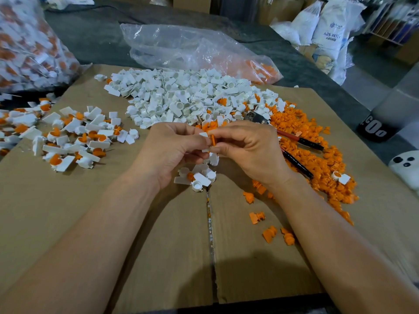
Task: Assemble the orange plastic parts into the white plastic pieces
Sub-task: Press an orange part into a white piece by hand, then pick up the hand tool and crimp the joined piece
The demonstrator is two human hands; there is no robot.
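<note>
Both hands met over middle of cardboard (147, 245). Left hand (172, 150) had fingers curled, pinching white piece (204, 134). Right hand (247, 150) pinched orange part (213, 140), pressed against that piece. How far it was seated: couldn't tell. White pile (181, 100) sat far centre, orange pile (317, 155) right, assembled pieces (72, 137) left. Pliers (301, 141) with red-black handles lay in orange pile, just right of right hand. Clear bag (192, 48) lay beyond the piles.

Bare left grip (167, 155), bare right grip (249, 152), both forearms (95, 223) bare
</note>
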